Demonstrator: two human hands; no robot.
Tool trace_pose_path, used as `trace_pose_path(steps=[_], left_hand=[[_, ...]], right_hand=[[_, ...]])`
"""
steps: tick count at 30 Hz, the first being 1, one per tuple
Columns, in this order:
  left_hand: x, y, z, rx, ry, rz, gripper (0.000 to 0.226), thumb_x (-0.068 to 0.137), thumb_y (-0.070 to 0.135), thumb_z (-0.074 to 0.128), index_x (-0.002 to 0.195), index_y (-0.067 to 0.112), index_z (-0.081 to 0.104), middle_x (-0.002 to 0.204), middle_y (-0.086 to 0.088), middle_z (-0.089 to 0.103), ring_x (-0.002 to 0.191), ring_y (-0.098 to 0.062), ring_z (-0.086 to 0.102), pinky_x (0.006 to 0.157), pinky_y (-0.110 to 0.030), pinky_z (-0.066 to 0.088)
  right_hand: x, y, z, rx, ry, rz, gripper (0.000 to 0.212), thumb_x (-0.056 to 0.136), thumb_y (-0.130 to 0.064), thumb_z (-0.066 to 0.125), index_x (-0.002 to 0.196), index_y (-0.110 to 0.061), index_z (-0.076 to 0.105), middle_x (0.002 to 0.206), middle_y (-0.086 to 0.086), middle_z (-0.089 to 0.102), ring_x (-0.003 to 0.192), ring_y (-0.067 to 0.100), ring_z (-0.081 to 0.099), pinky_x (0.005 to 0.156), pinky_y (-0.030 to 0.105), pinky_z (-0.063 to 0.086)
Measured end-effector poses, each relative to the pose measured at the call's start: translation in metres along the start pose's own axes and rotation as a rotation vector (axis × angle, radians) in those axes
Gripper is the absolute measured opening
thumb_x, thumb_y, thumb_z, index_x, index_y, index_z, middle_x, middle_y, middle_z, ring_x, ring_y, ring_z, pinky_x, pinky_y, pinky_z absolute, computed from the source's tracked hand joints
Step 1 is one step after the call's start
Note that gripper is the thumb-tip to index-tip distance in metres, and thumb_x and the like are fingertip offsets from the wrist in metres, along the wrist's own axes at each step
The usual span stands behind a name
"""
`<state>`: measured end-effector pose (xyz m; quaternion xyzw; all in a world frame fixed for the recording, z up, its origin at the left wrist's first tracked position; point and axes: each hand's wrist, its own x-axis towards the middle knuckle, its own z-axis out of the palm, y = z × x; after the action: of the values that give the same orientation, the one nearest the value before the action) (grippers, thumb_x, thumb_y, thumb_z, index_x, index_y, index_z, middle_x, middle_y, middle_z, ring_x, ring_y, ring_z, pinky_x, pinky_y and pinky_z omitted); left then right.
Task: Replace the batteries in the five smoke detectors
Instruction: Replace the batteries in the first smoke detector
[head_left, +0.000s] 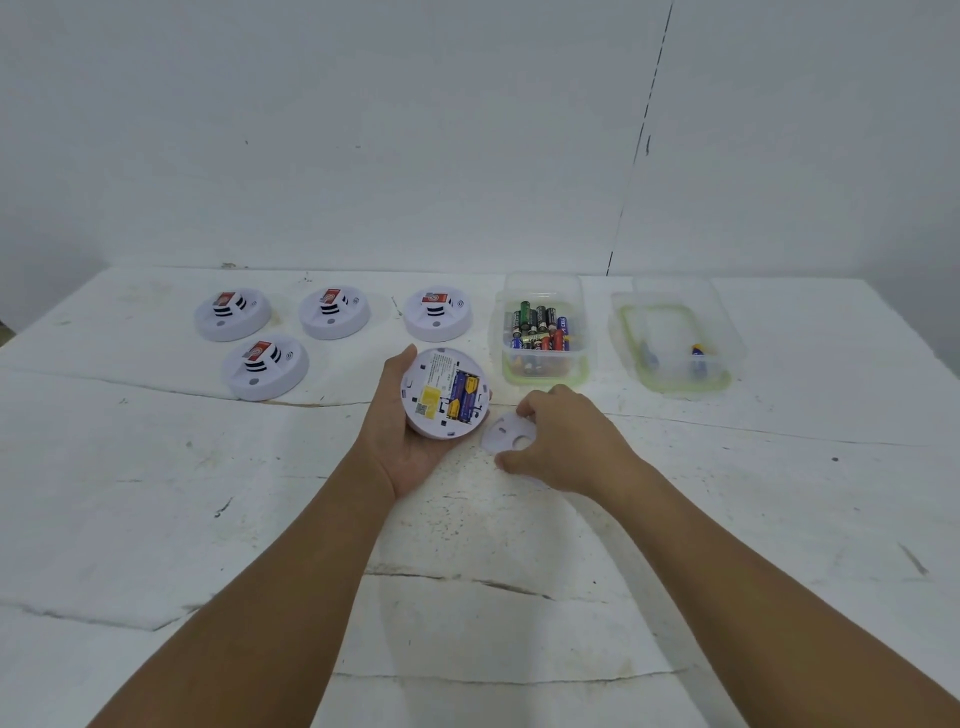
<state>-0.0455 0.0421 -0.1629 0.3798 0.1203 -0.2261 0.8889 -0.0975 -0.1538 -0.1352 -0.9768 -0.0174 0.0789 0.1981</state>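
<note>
Left hand (410, 441) cradles an upturned smoke detector (444, 393) above the table (156, 493), fingers curled round its rim, blue batteries (462, 397) seated in the open bay. Right hand (566, 441) pinches the detached white cover plate (506, 432) just beside it. Four more detectors (265, 368) sit upright at far left.

1. You have a white table (156, 519) in front of you; its covering is scuffed and stained.
2. Cracks (493, 584) and creases run across that covering, one long line going side to side through the middle and others nearer to you.
3. Small dark specks dot the surface, one (835, 459) out to your right.
4. Behind the table you face a plain white wall (363, 130).
5. A thin dark seam (644, 135) runs down the wall on your right, slightly slanted, ending at the table's far edge.
</note>
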Motion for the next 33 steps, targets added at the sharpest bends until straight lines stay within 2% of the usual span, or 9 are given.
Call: trace_pose_path(steps=[3, 5, 9, 13, 17, 20, 24, 28, 33], left_hand=[[-0.004, 0.0, 0.003, -0.016, 0.006, 0.008, 0.07, 0.094, 0.057, 0.056, 0.142, 0.007, 0.058, 0.14, -0.025, 0.061, 0.134, -0.043, 0.054, 0.103, -0.055, 0.05], [-0.004, 0.0, 0.004, -0.013, 0.001, 0.008, 0.072, 0.091, 0.057, 0.057, 0.143, 0.008, 0.057, 0.138, -0.025, 0.062, 0.133, -0.043, 0.055, 0.1, -0.055, 0.052], [-0.006, 0.002, 0.006, -0.005, -0.006, 0.004, 0.071, 0.098, 0.063, 0.049, 0.144, 0.01, 0.057, 0.135, -0.022, 0.065, 0.126, -0.041, 0.06, 0.1, -0.055, 0.051], [-0.011, 0.003, 0.007, -0.011, -0.067, -0.035, 0.073, 0.099, 0.066, 0.043, 0.142, 0.009, 0.058, 0.14, -0.021, 0.063, 0.131, -0.037, 0.057, 0.109, -0.052, 0.045], [-0.012, 0.004, 0.006, -0.032, -0.089, -0.019, 0.067, 0.1, 0.062, 0.047, 0.143, 0.011, 0.057, 0.141, -0.017, 0.062, 0.133, -0.033, 0.056, 0.109, -0.048, 0.046], [-0.012, 0.003, 0.007, -0.038, -0.1, -0.016, 0.067, 0.099, 0.06, 0.049, 0.146, 0.013, 0.055, 0.14, -0.018, 0.062, 0.131, -0.034, 0.058, 0.105, -0.048, 0.05], [-0.012, 0.003, 0.007, -0.019, -0.121, -0.025, 0.068, 0.097, 0.06, 0.051, 0.144, 0.012, 0.057, 0.139, -0.018, 0.063, 0.121, -0.035, 0.065, 0.095, -0.047, 0.058], [-0.009, 0.004, 0.004, -0.047, -0.147, -0.047, 0.067, 0.098, 0.061, 0.051, 0.141, 0.01, 0.059, 0.137, -0.019, 0.063, 0.118, -0.036, 0.067, 0.099, -0.048, 0.056], [-0.008, 0.005, 0.005, -0.04, -0.16, -0.066, 0.066, 0.1, 0.063, 0.047, 0.141, 0.012, 0.06, 0.135, -0.019, 0.065, 0.117, -0.036, 0.068, 0.101, -0.049, 0.052]], right_hand=[[-0.006, 0.001, 0.002, -0.002, 0.065, -0.005, 0.07, 0.075, -0.055, 0.079, 0.132, -0.021, 0.054, 0.125, -0.001, 0.051, 0.113, 0.02, 0.049, 0.09, 0.039, 0.053], [-0.009, 0.002, 0.002, 0.02, 0.179, -0.039, 0.071, 0.076, -0.052, 0.077, 0.134, -0.021, 0.052, 0.127, -0.002, 0.049, 0.114, 0.02, 0.046, 0.089, 0.037, 0.051], [-0.008, -0.005, 0.002, 0.239, 0.384, -0.258, 0.07, 0.077, -0.04, 0.081, 0.138, -0.019, 0.053, 0.126, -0.003, 0.046, 0.116, 0.017, 0.044, 0.095, 0.029, 0.044], [0.0, -0.026, 0.006, 0.325, 0.403, -0.439, 0.066, 0.078, -0.035, 0.082, 0.136, -0.017, 0.055, 0.124, -0.003, 0.046, 0.116, 0.016, 0.043, 0.097, 0.025, 0.039], [0.012, -0.036, 0.01, 0.286, 0.39, -0.518, 0.063, 0.08, -0.034, 0.079, 0.136, -0.015, 0.056, 0.125, 0.001, 0.051, 0.111, 0.025, 0.048, 0.099, 0.039, 0.045], [0.019, -0.037, 0.009, 0.228, 0.373, -0.575, 0.06, 0.081, -0.034, 0.076, 0.136, -0.019, 0.057, 0.124, -0.001, 0.055, 0.107, 0.025, 0.05, 0.095, 0.041, 0.046], [0.025, -0.034, 0.009, 0.222, 0.362, -0.604, 0.055, 0.082, -0.034, 0.078, 0.132, -0.021, 0.061, 0.124, -0.003, 0.058, 0.107, 0.022, 0.051, 0.094, 0.042, 0.047], [0.031, -0.032, 0.009, 0.237, 0.37, -0.653, 0.048, 0.081, -0.032, 0.081, 0.126, -0.021, 0.069, 0.122, -0.005, 0.061, 0.106, 0.016, 0.051, 0.096, 0.04, 0.046], [0.037, -0.028, 0.008, 0.246, 0.338, -0.661, 0.048, 0.082, -0.036, 0.082, 0.128, -0.026, 0.074, 0.127, -0.004, 0.063, 0.113, 0.013, 0.052, 0.101, 0.043, 0.046]])
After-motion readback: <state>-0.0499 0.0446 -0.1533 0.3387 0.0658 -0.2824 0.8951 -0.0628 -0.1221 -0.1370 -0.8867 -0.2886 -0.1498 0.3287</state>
